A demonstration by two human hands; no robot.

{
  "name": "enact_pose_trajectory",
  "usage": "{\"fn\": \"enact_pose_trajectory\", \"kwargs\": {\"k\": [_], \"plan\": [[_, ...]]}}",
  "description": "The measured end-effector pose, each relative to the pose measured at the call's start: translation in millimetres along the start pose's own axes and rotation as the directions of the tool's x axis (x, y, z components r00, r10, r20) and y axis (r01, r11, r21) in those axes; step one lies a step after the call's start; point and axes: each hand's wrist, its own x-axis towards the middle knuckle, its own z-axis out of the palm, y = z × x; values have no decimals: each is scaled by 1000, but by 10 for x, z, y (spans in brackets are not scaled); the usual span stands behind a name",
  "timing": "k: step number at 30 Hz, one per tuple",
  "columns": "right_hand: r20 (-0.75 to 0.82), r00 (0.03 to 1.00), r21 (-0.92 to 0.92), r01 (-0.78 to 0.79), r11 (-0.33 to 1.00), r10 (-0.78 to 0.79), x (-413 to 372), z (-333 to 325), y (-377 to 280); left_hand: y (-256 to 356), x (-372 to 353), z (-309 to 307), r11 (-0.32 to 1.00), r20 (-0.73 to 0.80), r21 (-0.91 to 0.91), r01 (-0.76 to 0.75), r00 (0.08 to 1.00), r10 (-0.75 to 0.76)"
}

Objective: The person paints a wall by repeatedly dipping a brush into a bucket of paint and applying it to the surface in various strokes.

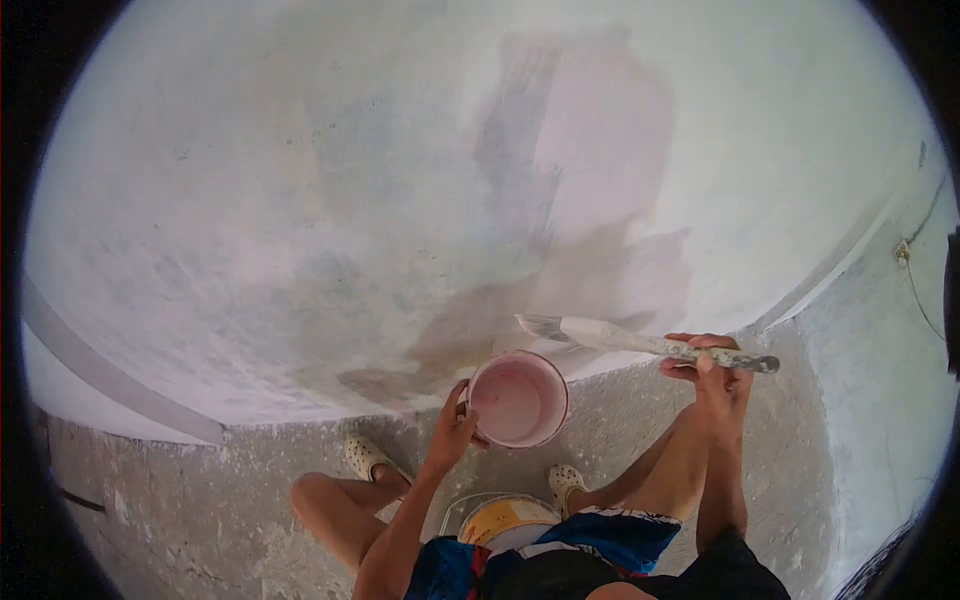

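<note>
My left hand (456, 428) is closed on the left side of a pink cup (518, 398), whose open top faces me and shows pale pink inside. In my right hand (712, 372) is a long-handled paintbrush (620, 337), gripped near the end of its paint-spattered handle. The brush points left, with its bristles just above the cup and close to the wall. On the whitish wall (380, 200) in front of me are damp-looking pinkish patches (605, 130) and some greyish blotches.
A bucket (505, 517) with an orange-yellow band and a wire handle stands between my legs. The spattered concrete floor (250, 500) meets the wall below. At the right, a side wall (870, 400) carries a wire and a small fitting (902, 252).
</note>
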Motion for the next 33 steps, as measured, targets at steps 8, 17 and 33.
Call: {"fn": "enact_pose_trajectory", "kwargs": {"k": [8,17,33], "plan": [[-16,990,-54,140,989,-141,250,-54,-331,104,-35,7,999,-16,-53,0,1000,-1],[82,971,-170,236,957,-225,562,17,-672,175,-46,7,1000,8,-22,3,1000,-3],[200,953,-108,253,961,-228,658,27,-878,254,56,178,999,-49,-41,12,999,-14]]}}
